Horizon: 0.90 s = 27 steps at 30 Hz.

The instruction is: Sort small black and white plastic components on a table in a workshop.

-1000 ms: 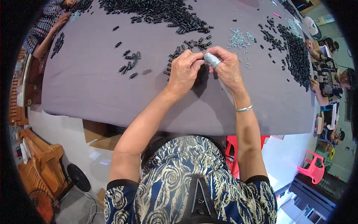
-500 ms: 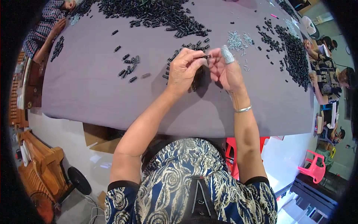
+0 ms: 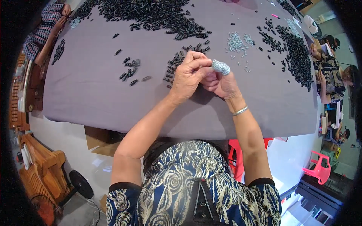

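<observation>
The fingers of the left hand (image 3: 190, 75) are curled and pressed together, and they are met by the fingers of the right hand (image 3: 222, 83) over the table (image 3: 94, 101); whatever is pinched between them is hidden, so it cannot be told what is gripped. A grey cot (image 3: 221, 67) is worn on one right finger, which is raised just above the meeting point. A small cluster of black pieces (image 3: 177, 64) is seen just beyond the left hand, touching its far edge. To the left of that cluster a smaller group (image 3: 130, 71) is laid apart. Further from the hands, a great heap (image 3: 151, 15) is spread along the far edge, a second heap (image 3: 298, 56) lies to the right, and between them a patch of pale pieces (image 3: 237, 41) is scattered. A bracelet (image 3: 240, 110) is worn on the right wrist. As a judgement, only a little appears finished: the groups near the hands are small, while the far heaps are large, so most of the handling seems left. Compared with half a second ago, the hands are drawn closer together and the covered finger is lowered toward the left hand; a second ago it was tucked against the left fingers. The pieces on the table are unmoved.
</observation>
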Available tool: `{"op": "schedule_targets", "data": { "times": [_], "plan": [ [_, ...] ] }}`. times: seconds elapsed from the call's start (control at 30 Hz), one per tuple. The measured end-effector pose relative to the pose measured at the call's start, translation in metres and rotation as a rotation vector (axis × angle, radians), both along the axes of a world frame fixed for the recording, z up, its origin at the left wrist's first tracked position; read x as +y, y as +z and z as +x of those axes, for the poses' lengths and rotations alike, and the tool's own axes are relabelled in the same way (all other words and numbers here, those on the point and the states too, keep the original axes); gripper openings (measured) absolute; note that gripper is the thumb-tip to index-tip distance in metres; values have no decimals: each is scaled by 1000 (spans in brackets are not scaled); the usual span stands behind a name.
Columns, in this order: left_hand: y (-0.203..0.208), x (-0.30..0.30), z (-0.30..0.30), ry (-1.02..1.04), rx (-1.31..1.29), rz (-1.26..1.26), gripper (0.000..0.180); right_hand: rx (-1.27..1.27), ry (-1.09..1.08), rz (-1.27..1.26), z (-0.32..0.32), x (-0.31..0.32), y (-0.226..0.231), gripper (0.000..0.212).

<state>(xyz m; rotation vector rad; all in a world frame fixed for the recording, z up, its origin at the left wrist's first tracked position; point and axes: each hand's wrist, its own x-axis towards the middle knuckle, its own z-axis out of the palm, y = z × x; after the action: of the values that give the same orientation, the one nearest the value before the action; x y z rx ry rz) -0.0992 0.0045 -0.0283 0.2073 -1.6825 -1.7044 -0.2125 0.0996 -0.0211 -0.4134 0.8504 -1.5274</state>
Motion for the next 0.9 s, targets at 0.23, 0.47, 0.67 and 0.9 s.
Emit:
{"op": "schedule_targets", "data": {
  "times": [0.23, 0.47, 0.67, 0.9],
  "plan": [
    [-1, 1, 2, -60, -20, 77, 17, -86, 43, -54, 5, 1, -12, 39],
    [5, -12, 2, 52, -42, 5, 12, -40, 134, -4, -3, -4, -9, 46],
    [33, -56, 46, 373, -400, -538, 12, 206, -431, -174, -37, 7, -4, 33],
    [20, -100, 108, 637, -695, -769, 18, 211, -577, -172, -48, 3, -2, 24]
  ]
}}
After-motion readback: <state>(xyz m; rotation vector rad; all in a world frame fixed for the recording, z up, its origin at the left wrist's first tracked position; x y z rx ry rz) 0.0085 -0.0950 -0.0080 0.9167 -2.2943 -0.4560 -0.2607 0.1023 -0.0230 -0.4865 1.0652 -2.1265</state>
